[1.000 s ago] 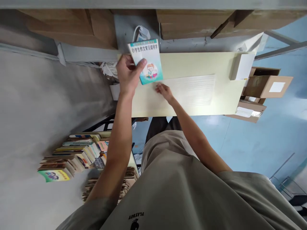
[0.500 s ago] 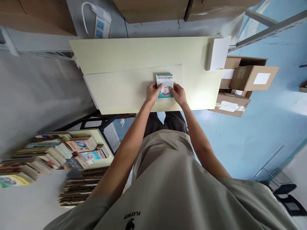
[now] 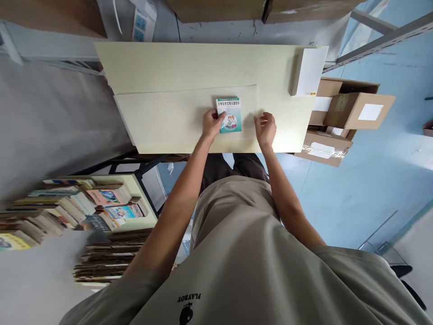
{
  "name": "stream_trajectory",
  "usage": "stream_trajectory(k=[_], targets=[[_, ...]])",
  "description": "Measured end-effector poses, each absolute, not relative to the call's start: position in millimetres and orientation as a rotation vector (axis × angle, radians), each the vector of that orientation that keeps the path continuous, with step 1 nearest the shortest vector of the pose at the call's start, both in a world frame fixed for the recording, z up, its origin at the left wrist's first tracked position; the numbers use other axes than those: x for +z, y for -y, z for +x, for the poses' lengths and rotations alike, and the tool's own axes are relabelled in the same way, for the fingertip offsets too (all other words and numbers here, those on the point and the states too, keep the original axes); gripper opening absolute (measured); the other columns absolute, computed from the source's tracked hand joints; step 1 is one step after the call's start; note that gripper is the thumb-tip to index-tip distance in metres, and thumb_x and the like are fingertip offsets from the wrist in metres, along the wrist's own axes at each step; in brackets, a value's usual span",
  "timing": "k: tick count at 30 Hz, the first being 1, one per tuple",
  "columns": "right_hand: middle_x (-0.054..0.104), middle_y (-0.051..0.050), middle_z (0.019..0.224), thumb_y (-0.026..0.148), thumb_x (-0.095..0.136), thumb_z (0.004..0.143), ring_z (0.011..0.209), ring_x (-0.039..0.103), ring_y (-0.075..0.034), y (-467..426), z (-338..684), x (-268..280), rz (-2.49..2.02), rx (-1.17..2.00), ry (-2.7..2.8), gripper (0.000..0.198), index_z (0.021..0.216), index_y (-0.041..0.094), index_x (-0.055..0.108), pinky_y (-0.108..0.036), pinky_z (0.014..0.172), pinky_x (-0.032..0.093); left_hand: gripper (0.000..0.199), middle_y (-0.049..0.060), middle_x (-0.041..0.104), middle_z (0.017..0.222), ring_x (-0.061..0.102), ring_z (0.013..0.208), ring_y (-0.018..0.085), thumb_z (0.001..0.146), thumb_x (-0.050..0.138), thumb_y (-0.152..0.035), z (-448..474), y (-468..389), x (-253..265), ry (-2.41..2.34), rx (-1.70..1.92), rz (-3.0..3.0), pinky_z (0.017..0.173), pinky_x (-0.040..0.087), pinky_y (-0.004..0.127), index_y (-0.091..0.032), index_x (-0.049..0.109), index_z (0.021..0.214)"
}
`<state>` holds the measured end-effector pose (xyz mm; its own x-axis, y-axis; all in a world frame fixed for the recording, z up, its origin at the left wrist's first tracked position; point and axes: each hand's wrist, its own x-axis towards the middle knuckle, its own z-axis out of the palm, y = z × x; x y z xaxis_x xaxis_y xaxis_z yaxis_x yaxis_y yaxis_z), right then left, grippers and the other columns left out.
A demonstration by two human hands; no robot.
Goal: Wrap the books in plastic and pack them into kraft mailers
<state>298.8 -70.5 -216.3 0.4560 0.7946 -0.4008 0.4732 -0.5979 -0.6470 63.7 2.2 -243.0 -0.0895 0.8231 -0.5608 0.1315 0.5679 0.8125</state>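
A small book [image 3: 231, 123] with a teal and white cover and a cartoon child on it is at the middle of the cream table [image 3: 189, 61], over a large pale sheet [image 3: 162, 115]. My left hand [image 3: 212, 124] grips the book's left edge, thumb on the cover and fingers at its side. To the right of the book, apart from it, my right hand [image 3: 265, 128] hovers over the table with nothing in it, fingers loosely curled and apart.
A white box [image 3: 308, 72] stands at the table's back right corner. Cardboard boxes [image 3: 358, 108] are on the floor to the right. At the left, a shelf holds stacked books [image 3: 77, 207], with flattened cardboard [image 3: 108, 259] below. A power strip [image 3: 142, 22] lies behind the table.
My right hand has let go of the book and moved right. My left hand still holds the book, which now sits slightly tilted. The camera view has shifted a little.
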Motion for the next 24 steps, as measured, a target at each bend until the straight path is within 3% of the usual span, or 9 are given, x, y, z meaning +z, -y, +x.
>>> stream_trajectory(k=[4,8,13,18,24], targets=[[0.084,-0.013,0.111,0.056,0.070,0.117,0.111,0.080,-0.032,66,303,-219,-2.327,1.090,1.096,0.031,0.114,0.025,0.070,-0.056,0.112,0.066,0.041,0.006,0.082,0.092,0.084,0.103,0.028,0.088,0.103,-0.053,66,-1,-249,-1.657,0.669,0.922,0.093,0.068,0.036,-0.025,0.073,0.092],[0.082,-0.012,0.108,0.062,0.070,0.116,0.115,0.079,-0.033,66,298,-203,-2.192,1.139,1.076,0.035,0.107,0.028,0.069,-0.056,0.116,0.066,0.037,0.007,0.083,0.099,0.084,0.114,0.031,0.089,0.103,-0.047,67,1,-246,-1.709,0.679,0.954,0.107,0.066,0.039,-0.025,0.074,0.095],[0.078,-0.016,0.140,0.071,0.065,0.117,0.124,0.080,-0.033,65,271,-171,-1.993,1.232,1.166,0.043,0.116,0.028,0.073,-0.053,0.118,0.068,0.036,0.007,0.082,0.099,0.082,0.130,0.035,0.086,0.105,-0.041,66,2,-240,-1.723,0.730,0.942,0.122,0.063,0.045,-0.026,0.074,0.097],[0.067,-0.016,0.167,0.072,0.058,0.121,0.140,0.077,-0.034,53,230,-172,-1.928,1.244,1.330,0.045,0.124,0.030,0.074,-0.050,0.116,0.072,0.022,0.008,0.084,0.105,0.083,0.115,0.033,0.092,0.098,-0.031,60,3,-240,-1.763,0.715,0.950,0.121,0.064,0.052,-0.027,0.079,0.103],[0.054,-0.018,0.184,0.064,0.051,0.124,0.155,0.070,-0.041,46,209,-186,-1.931,1.298,1.359,0.043,0.119,0.027,0.072,-0.066,0.130,0.063,0.020,0.008,0.084,0.104,0.082,0.114,0.034,0.089,0.097,-0.027,50,3,-250,-1.735,0.711,0.888,0.119,0.062,0.052,-0.027,0.079,0.099]])
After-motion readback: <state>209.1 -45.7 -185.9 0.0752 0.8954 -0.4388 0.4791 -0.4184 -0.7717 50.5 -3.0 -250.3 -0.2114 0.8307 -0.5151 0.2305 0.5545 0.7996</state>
